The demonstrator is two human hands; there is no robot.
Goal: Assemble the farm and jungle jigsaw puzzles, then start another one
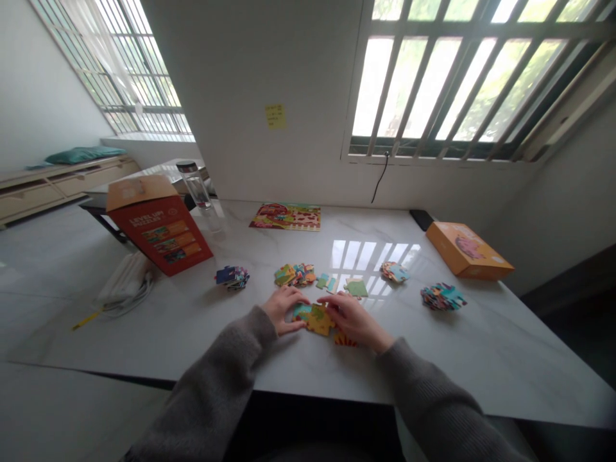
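Two joined jigsaw puzzle pieces (318, 321), yellow with green and light blue, lie on the white tabletop between my hands. My left hand (285, 309) grips their left side, thumb at the near edge and fingers at the far edge. From the right, my right hand (353, 319) has its bent fingers on the yellow piece's upper right edge. Partly under the right hand lies an orange piece (345, 340) with dark red stripes. Just beyond the hands are a green piece (357, 287), a small green-and-blue piece (326, 282) and a mixed pile of pieces (294, 274).
More piles of pieces (233, 277) (394, 272) (443, 296) stand left and right. A red puzzle box (168, 234), a power strip (124, 282) and a glass bottle (196, 186) are at left. An orange box (469, 251) lies right; a farm picture sheet (287, 217) lies by the wall.
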